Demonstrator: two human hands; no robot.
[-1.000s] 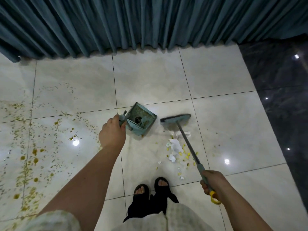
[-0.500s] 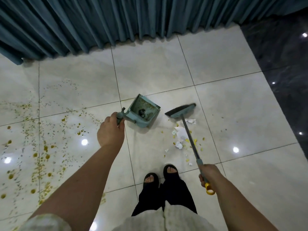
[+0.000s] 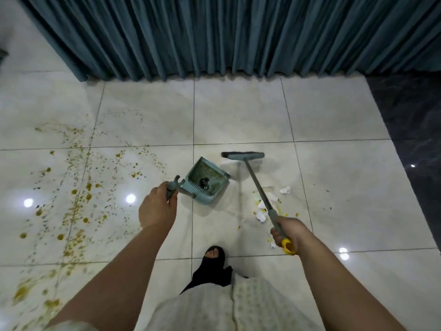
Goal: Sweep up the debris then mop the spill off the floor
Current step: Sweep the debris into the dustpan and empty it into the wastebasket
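Observation:
My left hand [image 3: 157,209] grips the handle of a teal dustpan [image 3: 207,180], which hangs just above the pale tiles with a small dark bit inside. My right hand [image 3: 287,232] holds the yellow-tipped grey handle of a broom [image 3: 256,185]; its teal head [image 3: 243,155] rests on the floor beyond the pan. White paper scraps and yellow crumbs [image 3: 268,205] lie scattered under the broom shaft, right of the dustpan. A yellow-brown spill [image 3: 76,194] speckles the tiles on the left.
A teal curtain [image 3: 214,37] hangs along the far side. Dark marble flooring [image 3: 415,130] borders the right. One foot in a black sandal [image 3: 214,255] stands below the dustpan, between my arms.
The view has shifted, and only one foot shows. The broom head has moved farther out past the debris. The dustpan stays in my left hand, left of the scraps.

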